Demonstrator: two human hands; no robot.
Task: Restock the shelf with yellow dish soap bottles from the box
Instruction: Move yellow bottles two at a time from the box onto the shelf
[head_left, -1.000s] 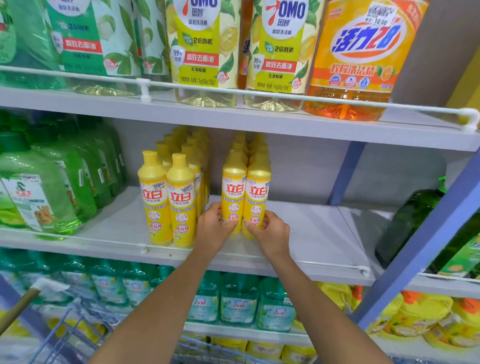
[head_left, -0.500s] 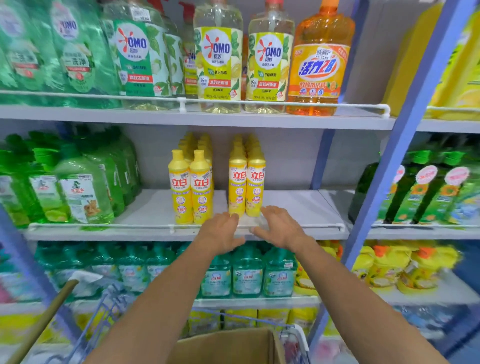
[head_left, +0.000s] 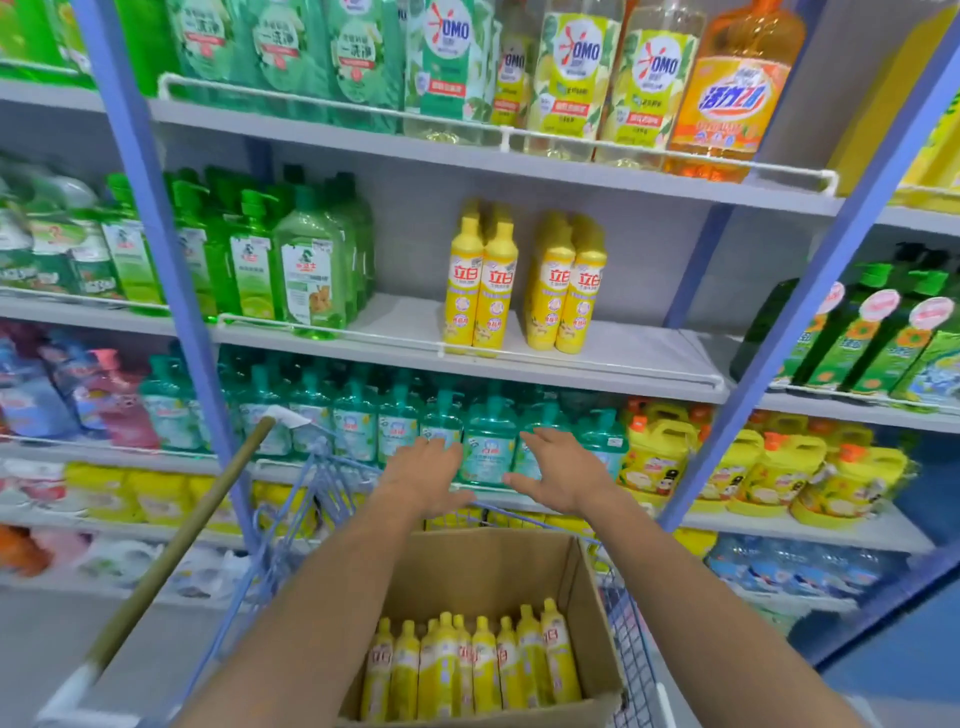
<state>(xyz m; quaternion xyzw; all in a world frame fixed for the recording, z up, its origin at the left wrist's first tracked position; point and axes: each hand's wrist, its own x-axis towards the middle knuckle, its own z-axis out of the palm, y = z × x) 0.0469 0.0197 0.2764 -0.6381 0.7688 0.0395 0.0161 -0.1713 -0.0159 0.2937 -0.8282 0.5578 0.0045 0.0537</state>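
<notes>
Bottles (head_left: 470, 667) in box (head_left: 493, 566) below left grip (head_left: 427, 480), right grip (head_left: 563, 473).

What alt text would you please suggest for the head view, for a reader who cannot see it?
Open and empty, the left hand and right hand hover above a cardboard box of yellow dish soap bottles in a blue cart; matching bottles stand in two clusters on the shelf.

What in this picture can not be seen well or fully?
Head view:
1. Boxed bottles: lower parts hidden by the near wall of the box; count unclear.
2. Shelf bottles: rear rows hidden by the front ones.
3. Cart: mostly behind the box.
4. Small label print: blurred.
</notes>
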